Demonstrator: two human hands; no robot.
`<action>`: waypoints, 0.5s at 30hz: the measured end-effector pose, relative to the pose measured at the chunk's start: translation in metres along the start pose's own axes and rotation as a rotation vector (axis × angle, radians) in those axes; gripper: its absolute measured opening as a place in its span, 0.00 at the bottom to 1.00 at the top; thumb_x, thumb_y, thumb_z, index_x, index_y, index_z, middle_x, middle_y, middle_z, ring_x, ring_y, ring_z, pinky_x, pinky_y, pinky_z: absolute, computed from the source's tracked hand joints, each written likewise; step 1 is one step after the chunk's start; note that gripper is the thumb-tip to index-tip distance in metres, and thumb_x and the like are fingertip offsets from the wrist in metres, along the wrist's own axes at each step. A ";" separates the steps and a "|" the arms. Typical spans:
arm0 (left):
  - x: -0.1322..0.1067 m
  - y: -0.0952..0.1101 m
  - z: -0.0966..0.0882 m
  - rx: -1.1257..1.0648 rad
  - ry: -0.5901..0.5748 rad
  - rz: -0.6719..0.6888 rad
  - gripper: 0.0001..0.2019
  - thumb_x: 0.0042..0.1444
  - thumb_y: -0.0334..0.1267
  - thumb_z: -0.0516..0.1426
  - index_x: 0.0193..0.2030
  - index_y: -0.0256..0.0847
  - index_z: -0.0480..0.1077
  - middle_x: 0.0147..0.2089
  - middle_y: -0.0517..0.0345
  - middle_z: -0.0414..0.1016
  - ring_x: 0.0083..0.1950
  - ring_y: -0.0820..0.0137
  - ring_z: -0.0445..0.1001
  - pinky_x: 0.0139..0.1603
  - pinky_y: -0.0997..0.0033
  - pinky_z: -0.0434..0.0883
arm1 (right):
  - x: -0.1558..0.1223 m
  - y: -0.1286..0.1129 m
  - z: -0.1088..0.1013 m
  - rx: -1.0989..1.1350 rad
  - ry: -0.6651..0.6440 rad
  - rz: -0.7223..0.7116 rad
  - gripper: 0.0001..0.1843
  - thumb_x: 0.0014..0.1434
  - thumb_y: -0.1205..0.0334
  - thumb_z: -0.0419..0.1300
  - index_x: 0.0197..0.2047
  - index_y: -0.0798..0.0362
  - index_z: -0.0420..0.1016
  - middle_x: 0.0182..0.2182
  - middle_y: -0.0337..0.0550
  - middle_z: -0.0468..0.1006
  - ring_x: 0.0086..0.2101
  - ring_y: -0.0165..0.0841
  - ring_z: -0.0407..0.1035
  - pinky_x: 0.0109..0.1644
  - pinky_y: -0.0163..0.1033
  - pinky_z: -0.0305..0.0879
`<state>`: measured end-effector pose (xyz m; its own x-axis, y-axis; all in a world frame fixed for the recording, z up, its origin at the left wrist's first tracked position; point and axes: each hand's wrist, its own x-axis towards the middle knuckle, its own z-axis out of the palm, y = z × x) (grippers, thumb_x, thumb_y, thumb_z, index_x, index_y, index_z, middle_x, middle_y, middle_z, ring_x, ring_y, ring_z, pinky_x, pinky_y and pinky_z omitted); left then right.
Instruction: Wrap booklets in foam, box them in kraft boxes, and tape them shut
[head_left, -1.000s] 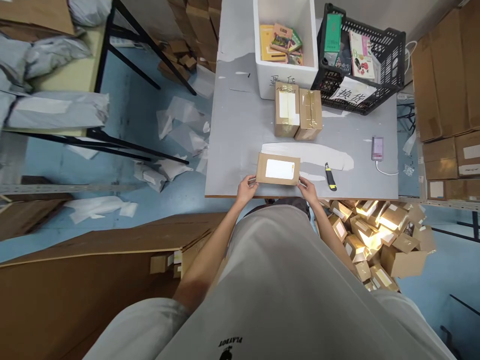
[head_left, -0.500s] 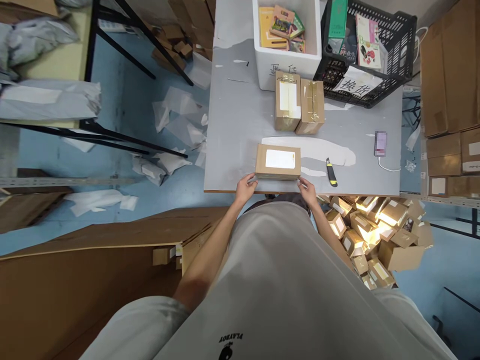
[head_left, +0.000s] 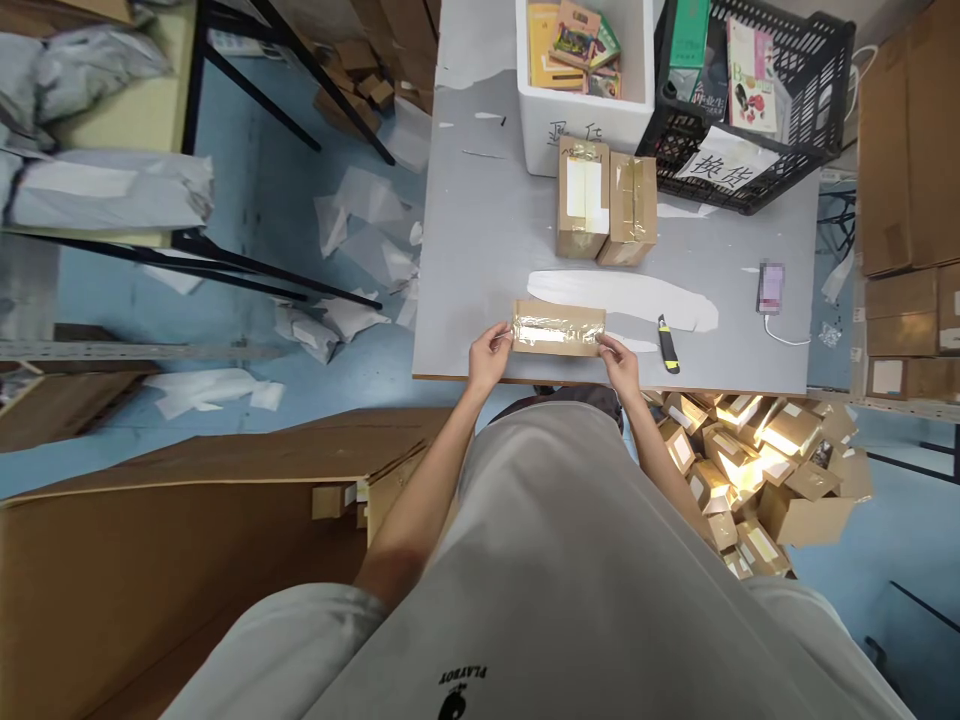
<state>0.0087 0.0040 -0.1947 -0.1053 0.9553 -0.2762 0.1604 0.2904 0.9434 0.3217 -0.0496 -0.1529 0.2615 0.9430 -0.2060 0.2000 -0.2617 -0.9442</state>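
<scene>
A small cardboard box (head_left: 559,330) lies near the front edge of the grey table, a shiny strip of clear tape along its upturned face. My left hand (head_left: 489,355) pinches the box's left end between thumb and fingers. At the opposite end, my right hand (head_left: 619,364) grips the right side with its fingertips. To the right of the box lies a yellow and black utility knife (head_left: 667,345). White backing paper (head_left: 622,296) is spread flat just behind the box.
Two taped cardboard boxes (head_left: 583,198) stand farther back, before a white bin (head_left: 586,110) of booklets and a black crate (head_left: 750,150). A phone (head_left: 770,288) with a cable lies at right. A heap of small cartons (head_left: 739,465) is below the table's right side.
The box has been turned over between my hands: the face with the white label has rolled away and a taped face now shows. Both hands have closed on its ends.
</scene>
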 end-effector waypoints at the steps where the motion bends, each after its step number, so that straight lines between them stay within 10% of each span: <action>1: 0.001 -0.006 -0.001 -0.014 0.002 -0.031 0.22 0.71 0.44 0.63 0.67 0.38 0.81 0.66 0.41 0.85 0.65 0.55 0.86 0.72 0.51 0.80 | 0.000 0.004 -0.001 -0.017 0.048 0.000 0.29 0.67 0.39 0.65 0.58 0.52 0.88 0.61 0.56 0.88 0.66 0.50 0.79 0.77 0.59 0.70; 15: -0.004 -0.041 0.012 0.062 -0.107 -0.135 0.23 0.54 0.33 0.64 0.58 0.40 0.85 0.69 0.43 0.83 0.73 0.50 0.80 0.73 0.46 0.79 | 0.002 0.041 0.009 -0.130 -0.007 0.210 0.32 0.61 0.48 0.64 0.63 0.55 0.86 0.63 0.57 0.87 0.67 0.52 0.78 0.78 0.62 0.68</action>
<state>0.0142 -0.0113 -0.2342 -0.0255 0.9069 -0.4206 0.2126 0.4160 0.8841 0.3220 -0.0566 -0.1947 0.3040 0.8662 -0.3966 0.2614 -0.4762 -0.8396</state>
